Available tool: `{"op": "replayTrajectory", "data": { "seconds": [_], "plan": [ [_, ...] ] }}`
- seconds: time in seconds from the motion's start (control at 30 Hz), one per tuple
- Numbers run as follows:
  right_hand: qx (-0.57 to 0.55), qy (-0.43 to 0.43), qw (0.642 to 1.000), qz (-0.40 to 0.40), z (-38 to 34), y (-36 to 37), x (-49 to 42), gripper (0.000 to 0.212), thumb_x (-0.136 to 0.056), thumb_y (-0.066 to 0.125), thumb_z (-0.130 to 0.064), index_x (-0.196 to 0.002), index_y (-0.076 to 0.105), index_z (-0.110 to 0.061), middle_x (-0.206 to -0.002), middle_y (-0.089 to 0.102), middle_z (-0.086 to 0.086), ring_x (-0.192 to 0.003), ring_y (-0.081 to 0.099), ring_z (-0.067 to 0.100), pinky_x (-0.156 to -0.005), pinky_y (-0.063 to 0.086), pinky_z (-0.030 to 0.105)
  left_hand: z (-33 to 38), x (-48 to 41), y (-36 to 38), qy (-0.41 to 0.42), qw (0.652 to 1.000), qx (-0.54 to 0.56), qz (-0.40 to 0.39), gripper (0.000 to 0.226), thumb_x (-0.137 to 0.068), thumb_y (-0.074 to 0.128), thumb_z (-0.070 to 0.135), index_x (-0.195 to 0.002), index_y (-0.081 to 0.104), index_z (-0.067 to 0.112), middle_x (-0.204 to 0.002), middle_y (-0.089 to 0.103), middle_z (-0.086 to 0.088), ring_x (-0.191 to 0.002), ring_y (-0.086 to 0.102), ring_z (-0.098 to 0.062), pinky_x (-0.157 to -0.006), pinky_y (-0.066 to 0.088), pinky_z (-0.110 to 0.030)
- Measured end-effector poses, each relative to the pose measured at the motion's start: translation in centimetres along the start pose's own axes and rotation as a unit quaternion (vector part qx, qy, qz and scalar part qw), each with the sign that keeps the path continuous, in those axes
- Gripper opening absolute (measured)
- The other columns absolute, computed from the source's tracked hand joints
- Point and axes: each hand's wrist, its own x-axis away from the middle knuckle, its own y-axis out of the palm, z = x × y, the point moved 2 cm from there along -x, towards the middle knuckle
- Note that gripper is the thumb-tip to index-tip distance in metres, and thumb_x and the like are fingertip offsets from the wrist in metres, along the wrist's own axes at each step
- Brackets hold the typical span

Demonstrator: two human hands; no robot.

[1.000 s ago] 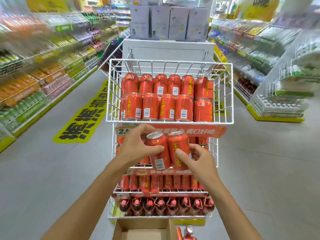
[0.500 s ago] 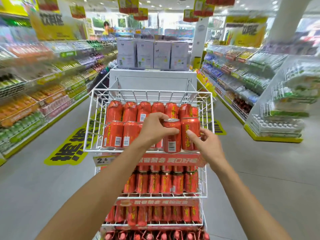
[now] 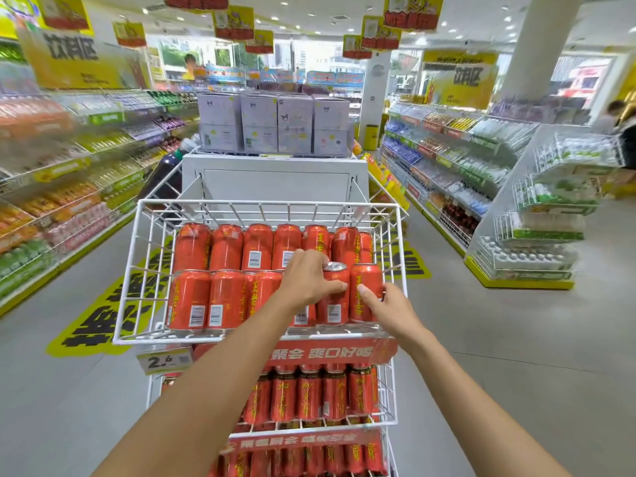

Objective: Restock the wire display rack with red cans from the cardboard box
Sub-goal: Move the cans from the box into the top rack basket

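Just below your hands, lower cans (image 3: 309, 397) stand in a row under a red sign strip (image 3: 330, 354). Your left hand (image 3: 306, 280) curls around a silver-topped can (image 3: 334, 304) in the front row of the wire rack's top basket (image 3: 137, 270). Your right hand (image 3: 389, 309) grips the end can (image 3: 366, 290), touching it on the right, next to the basket's wire wall. Left of your hands, front-row cans (image 3: 206, 297) stand packed tight. Behind your hands, a back row (image 3: 227, 246) fills the space. Farther off are a white panel (image 3: 275, 180) and grey boxes (image 3: 272, 123).

Bare left grip (image 3: 304, 280), bare right grip (image 3: 389, 311), bare forearms (image 3: 213, 383), slim wrists (image 3: 418, 339)
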Motion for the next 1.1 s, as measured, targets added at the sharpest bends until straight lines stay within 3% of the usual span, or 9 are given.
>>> {"op": "replayTrajectory", "data": {
  "seconds": [0.07, 0.13, 0.23, 0.4, 0.53, 0.63, 0.8, 1.0, 1.1],
  "plan": [
    [0.01, 0.011, 1.0, -0.013, 0.7, 0.2, -0.4, 0.045, -0.099, 0.062, -0.056, -0.11, 0.062, -0.012, -0.101, 0.07, 0.007, -0.092, 0.067, 0.024, -0.078, 0.052, 0.038, -0.1, -0.3, 0.6, 0.006, 1.0, -0.005, -0.013, 0.045, -0.075, 0.084, 0.054, -0.087, 0.072, 0.013, -0.093, 0.067, -0.005, -0.104, 0.054, -0.026, -0.09, 0.049, -0.044],
    [0.014, 0.018, 0.999, -0.025, 1.0, 0.4, -0.8, 0.046, -0.099, 0.062, -0.055, -0.111, 0.061, -0.01, -0.104, 0.07, 0.01, -0.095, 0.068, 0.027, -0.083, 0.055, 0.042, -0.3, -0.7, 0.8, 0.003, 1.0, 0.003, -0.019, 0.049, -0.077, 0.083, 0.056, -0.095, 0.075, 0.011, -0.097, 0.068, -0.007, -0.105, 0.055, -0.025, -0.091, 0.049, -0.043],
    [0.013, 0.016, 0.999, -0.039, 0.8, 0.6, -1.3, 0.046, -0.1, 0.061, -0.053, -0.115, 0.061, -0.01, -0.11, 0.072, 0.012, -0.101, 0.07, 0.029, -0.093, 0.058, 0.05, -0.8, -1.3, 1.1, 0.002, 0.999, 0.025, -0.032, 0.053, -0.078, 0.082, 0.056, -0.085, 0.071, 0.004, -0.083, 0.064, -0.011, -0.095, 0.06, -0.032, -0.081, 0.048, -0.042],
    [0.005, 0.022, 0.997, -0.067, 0.6, 0.8, -1.6, 0.045, -0.103, 0.061, -0.046, -0.121, 0.062, -0.005, -0.114, 0.074, 0.015, -0.104, 0.073, 0.031, -0.096, 0.058, 0.053, -1.5, -1.5, 1.4, 0.015, 0.999, -0.011, -0.044, 0.05, -0.078, 0.079, 0.062, -0.08, 0.072, 0.012, -0.086, 0.066, -0.005, -0.097, 0.058, -0.025, -0.079, 0.048, -0.039],
    [-0.005, 0.03, 0.995, -0.091, 0.4, 0.8, -1.8, 0.043, -0.105, 0.059, -0.043, -0.126, 0.061, -0.006, -0.117, 0.074, 0.015, -0.107, 0.073, 0.031, -0.098, 0.058, 0.053, -1.7, -1.9, 1.4, 0.021, 0.998, -0.031, -0.043, 0.053, -0.075, 0.082, 0.061, -0.063, 0.056, 0.016, -0.067, 0.051, 0.002, -0.084, 0.053, -0.022, -0.073, 0.046, -0.04],
    [0.013, 0.036, 0.996, -0.087, 0.4, 0.8, -1.9, 0.043, -0.104, 0.058, -0.045, -0.129, 0.06, -0.01, -0.12, 0.073, 0.011, -0.109, 0.072, 0.029, -0.1, 0.057, 0.051, -1.8, -2.0, 1.6, 0.026, 0.998, -0.036, -0.049, 0.056, -0.075, 0.081, 0.062, -0.071, 0.064, 0.009, -0.072, 0.055, -0.001, -0.088, 0.055, -0.025, -0.073, 0.047, -0.042],
    [0.041, 0.032, 0.996, -0.069, 0.7, 0.9, -2.2, 0.039, -0.106, 0.055, -0.044, -0.125, 0.062, -0.011, -0.116, 0.073, 0.011, -0.107, 0.071, 0.029, -0.1, 0.057, 0.052, -1.3, -2.0, 2.6, 0.05, 0.995, -0.081, -0.02, 0.051, -0.08, 0.078, 0.061, -0.08, 0.064, 0.012, -0.084, 0.057, 0.0, -0.099, 0.052, -0.024, -0.078, 0.047, -0.04],
    [0.105, 0.065, 0.992, -0.024, 1.0, 1.3, -2.8, 0.047, -0.106, 0.054, -0.047, -0.119, 0.059, -0.002, -0.114, 0.071, 0.017, -0.102, 0.069, 0.034, -0.093, 0.057, 0.048, -0.3, -2.2, 3.2, 0.065, 0.988, -0.137, -0.003, 0.052, -0.083, 0.075, 0.062, -0.077, 0.05, 0.016, -0.087, 0.055, -0.002, -0.103, 0.053, -0.027, -0.075, 0.035, -0.034],
    [0.101, 0.08, 0.992, 0.005, 0.9, 1.7, -2.7, 0.055, -0.105, 0.056, -0.047, -0.132, 0.051, 0.001, -0.128, 0.065, 0.022, -0.113, 0.065, 0.039, -0.095, 0.056, 0.047, -0.2, -2.1, 3.4, 0.065, 0.987, -0.145, 0.009, 0.053, -0.083, 0.074, 0.062, -0.076, 0.049, 0.016, -0.085, 0.05, 0.001, -0.102, 0.053, -0.026, -0.075, 0.035, -0.033]
  ]
}}
